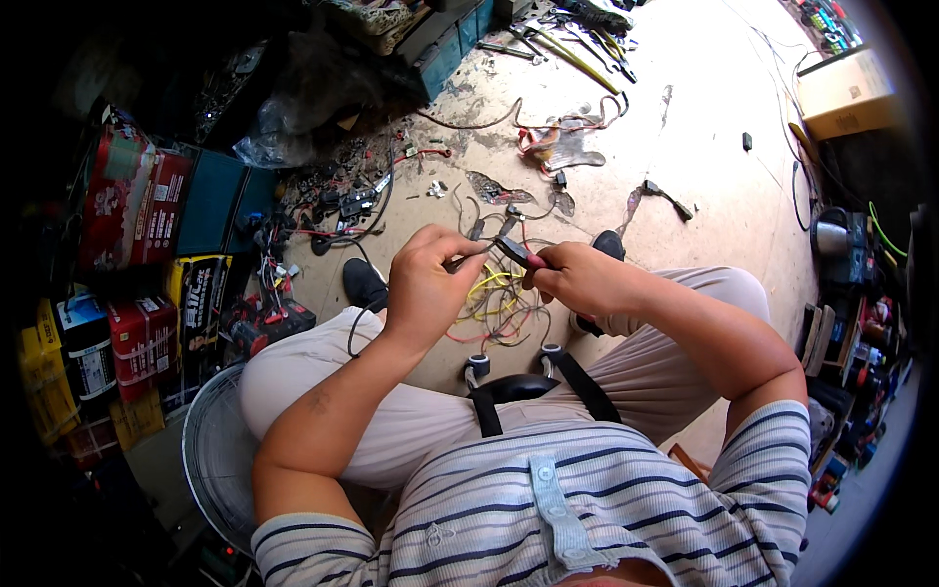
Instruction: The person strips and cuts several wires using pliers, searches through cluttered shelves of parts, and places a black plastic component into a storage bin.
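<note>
My left hand (430, 274) is closed in a pinch on a thin black cable (358, 328), whose length loops back beside my left forearm. In my right hand (579, 276) is a pair of pliers (514, 252) with dark jaws and a reddish grip. The jaws point left and meet the cable end just beyond my left fingertips; whether they bite into it is too small to tell. Below and beyond both hands, a tangle of yellow, red and grey wires (501, 298) lies on the floor between my shoes (365, 284).
A black plug lead (670, 201) and a dirty glove (572, 147) lie ahead on the floor. Farther off are several hand tools (572, 61). Boxes (127, 196) are stacked at left, beside small scattered parts (352, 201). A cardboard box (846, 93) and tool shelves (861, 362) stand at right.
</note>
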Tool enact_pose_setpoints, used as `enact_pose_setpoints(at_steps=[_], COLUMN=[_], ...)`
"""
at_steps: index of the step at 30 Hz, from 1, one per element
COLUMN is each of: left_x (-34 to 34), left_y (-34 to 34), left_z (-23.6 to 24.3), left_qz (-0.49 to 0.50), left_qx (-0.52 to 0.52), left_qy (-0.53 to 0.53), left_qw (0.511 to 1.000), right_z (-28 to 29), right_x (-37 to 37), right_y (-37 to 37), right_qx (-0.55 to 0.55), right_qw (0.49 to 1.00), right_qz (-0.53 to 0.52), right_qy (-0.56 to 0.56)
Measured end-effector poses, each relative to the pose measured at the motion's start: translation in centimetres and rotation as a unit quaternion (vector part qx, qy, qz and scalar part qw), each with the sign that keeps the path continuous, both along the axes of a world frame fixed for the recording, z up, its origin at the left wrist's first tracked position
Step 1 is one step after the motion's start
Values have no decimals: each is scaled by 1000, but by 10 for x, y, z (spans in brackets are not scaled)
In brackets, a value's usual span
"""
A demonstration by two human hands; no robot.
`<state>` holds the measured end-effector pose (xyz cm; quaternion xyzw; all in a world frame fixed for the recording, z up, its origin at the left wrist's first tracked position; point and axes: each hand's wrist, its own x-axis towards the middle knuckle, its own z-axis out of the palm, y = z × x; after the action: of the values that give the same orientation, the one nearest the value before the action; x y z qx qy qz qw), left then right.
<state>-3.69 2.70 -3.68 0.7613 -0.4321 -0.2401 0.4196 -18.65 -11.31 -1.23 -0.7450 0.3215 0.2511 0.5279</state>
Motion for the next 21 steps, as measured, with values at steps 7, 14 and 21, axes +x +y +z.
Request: enact_pose_setpoints(at_steps=[7,14,21], left_x=[-6,-7,-16], left_y=[-14,-31,-54], left_z=[12,8,18], left_qz=[6,-6,-3], left_qx=[-12,-60,-55], left_qy=[7,-24,12], left_qw=[1000,998,998], right_z=[-33,-34,-46], right_x=[-4,-5,-15], right_y=[-5,-12,-21], right_qx=[23,-46,-86], right_qw=[993,995,976], right_qz=[-92,-82,-160], right_qy=[-67,-26,-119])
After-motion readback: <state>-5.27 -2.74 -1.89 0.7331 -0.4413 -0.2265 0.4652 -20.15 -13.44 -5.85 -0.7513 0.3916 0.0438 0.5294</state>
